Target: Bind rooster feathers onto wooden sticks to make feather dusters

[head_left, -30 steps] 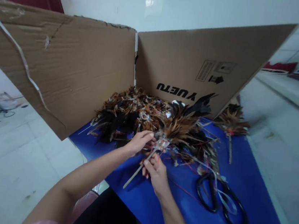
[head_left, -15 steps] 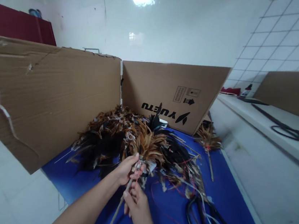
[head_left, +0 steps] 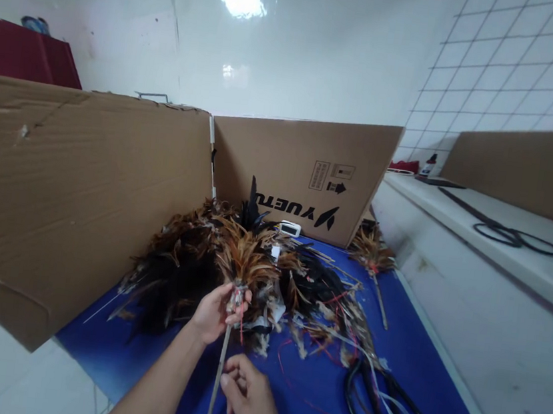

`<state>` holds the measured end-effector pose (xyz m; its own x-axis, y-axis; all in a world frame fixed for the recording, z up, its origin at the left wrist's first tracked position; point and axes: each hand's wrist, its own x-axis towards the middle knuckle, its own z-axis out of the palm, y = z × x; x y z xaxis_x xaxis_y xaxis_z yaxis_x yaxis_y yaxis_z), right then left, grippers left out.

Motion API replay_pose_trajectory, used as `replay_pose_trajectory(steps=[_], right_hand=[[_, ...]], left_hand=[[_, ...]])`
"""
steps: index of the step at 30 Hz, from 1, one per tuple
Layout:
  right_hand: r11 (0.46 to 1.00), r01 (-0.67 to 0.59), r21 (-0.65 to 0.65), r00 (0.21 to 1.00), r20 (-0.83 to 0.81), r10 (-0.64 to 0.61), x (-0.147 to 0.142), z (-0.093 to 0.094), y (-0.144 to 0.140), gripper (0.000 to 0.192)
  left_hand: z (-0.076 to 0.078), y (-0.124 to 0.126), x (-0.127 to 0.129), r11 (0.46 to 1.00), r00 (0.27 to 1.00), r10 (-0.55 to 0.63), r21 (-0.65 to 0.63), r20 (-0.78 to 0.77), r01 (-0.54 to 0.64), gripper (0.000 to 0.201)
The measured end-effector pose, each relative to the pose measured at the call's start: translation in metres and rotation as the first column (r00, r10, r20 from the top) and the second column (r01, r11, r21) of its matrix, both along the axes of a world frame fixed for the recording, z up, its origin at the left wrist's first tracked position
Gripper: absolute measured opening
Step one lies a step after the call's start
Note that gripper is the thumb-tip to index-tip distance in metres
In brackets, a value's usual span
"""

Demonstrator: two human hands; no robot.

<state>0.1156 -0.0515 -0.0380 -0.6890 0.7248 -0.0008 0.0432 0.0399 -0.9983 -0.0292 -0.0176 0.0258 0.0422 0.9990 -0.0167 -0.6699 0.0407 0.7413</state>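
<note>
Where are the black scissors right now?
In the head view, the black scissors lie flat on the blue table cover at lower right, right of the right hand, just below the loose feather pile.

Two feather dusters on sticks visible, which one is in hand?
The upright feather duster: left hand pinches its bound neck, right hand touches its stick. The second duster lies untouched by the box.

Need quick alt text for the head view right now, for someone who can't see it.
The left hand grips the bound base of a brown feather bunch on a thin stick, while the right hand pinches the stick lower down. Behind lie a feather pile on a blue table, black scissors and cardboard walls.
</note>
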Motion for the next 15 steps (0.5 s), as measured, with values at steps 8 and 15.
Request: replay_pose_trajectory(steps=[8, 15], right_hand=[[0.998, -0.019, 0.067, 0.997, 0.072, 0.014, -0.0012, -0.0063, -0.0013, 0.006], [0.993, 0.032, 0.117, 0.994, 0.096, -0.043, -0.0004, -0.0032, -0.0047, 0.007]], left_hand=[[-0.0037, 0.0021, 0.0012, 0.982, 0.987, 0.158, 0.104, 0.019, -0.159, 0.017], [-0.0073, 0.0060, -0.0008, 0.953, 0.960, 0.280, 0.111, 0.022, -0.281, 0.016]])
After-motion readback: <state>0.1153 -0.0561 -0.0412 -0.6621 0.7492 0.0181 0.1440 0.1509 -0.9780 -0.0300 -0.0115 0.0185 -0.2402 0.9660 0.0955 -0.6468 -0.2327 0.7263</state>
